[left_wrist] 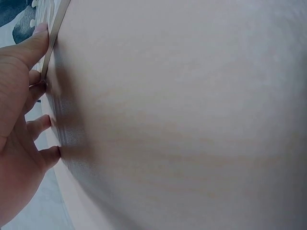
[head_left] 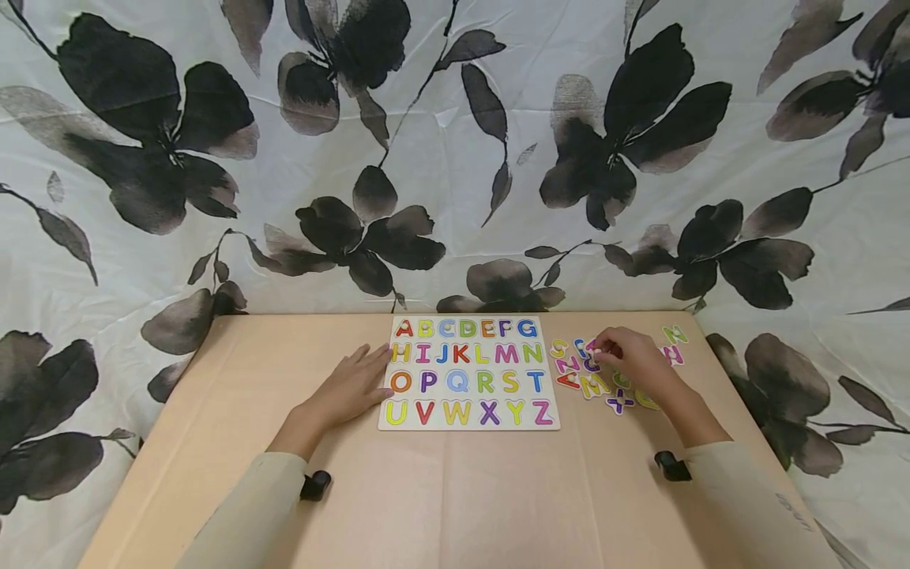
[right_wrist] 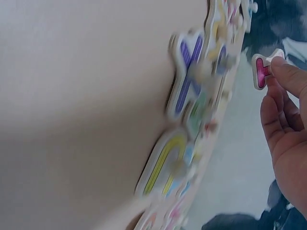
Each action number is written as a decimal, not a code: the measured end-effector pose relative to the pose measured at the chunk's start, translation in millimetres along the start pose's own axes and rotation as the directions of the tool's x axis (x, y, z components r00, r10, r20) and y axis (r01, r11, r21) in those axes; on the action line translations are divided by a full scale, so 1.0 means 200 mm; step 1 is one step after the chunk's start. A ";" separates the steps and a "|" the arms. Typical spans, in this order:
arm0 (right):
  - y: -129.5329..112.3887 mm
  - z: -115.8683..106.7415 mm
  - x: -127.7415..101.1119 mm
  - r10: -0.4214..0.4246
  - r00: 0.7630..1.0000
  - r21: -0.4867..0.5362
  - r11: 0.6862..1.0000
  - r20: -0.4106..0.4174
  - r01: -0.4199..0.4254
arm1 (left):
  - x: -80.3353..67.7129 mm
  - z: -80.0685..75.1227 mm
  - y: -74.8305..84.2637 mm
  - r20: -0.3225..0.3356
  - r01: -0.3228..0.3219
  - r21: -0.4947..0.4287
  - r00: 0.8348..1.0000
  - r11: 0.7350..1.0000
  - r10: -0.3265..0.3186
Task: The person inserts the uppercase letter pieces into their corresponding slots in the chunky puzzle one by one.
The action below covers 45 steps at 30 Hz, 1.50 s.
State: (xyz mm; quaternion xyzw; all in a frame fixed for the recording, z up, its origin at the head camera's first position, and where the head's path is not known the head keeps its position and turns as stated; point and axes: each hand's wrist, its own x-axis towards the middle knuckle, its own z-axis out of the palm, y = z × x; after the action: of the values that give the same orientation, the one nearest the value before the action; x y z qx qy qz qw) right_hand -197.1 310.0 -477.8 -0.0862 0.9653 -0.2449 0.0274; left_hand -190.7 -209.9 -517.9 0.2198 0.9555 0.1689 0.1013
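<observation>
A white alphabet puzzle board (head_left: pixel 469 397) with rows of colored letters from A to Z lies on the table. My left hand (head_left: pixel 351 383) rests at its left side, fingers extended and touching the edge; the left wrist view shows the thumb (left_wrist: pixel 36 45) at the board's rim. Over the pile of loose letters to the right of the board, my right hand (head_left: pixel 633 363) pinches a pink letter piece (right_wrist: pixel 261 73) between thumb and fingers, raised above the others. Part of that piece hides behind the thumb. Nearest below the hand are a purple X piece (head_left: pixel 620 401) and a yellow curved piece (right_wrist: pixel 165 155).
Several loose letters, among them a red one (head_left: pixel 567 380) and a yellow one (head_left: pixel 593 386), crowd the board's right side. A green N (head_left: pixel 674 334) and a pink letter (head_left: pixel 671 356) lie farther right. Behind the table (head_left: pixel 498 506) hangs floral cloth (head_left: pixel 462 158).
</observation>
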 end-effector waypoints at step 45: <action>-1.06 0.72 0.51 -0.125 0.991 0.174 0.978 0.055 0.114 | 0.00 -0.01 0.01 -0.021 -0.014 -0.012 1.000 1.000 0.014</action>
State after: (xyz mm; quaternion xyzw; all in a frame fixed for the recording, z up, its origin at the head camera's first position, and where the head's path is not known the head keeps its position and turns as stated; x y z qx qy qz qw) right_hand -250.7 40.6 -502.9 -0.1495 0.9325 -0.3247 0.0516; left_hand -190.9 -208.6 -515.4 0.2239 0.9539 0.1779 0.0913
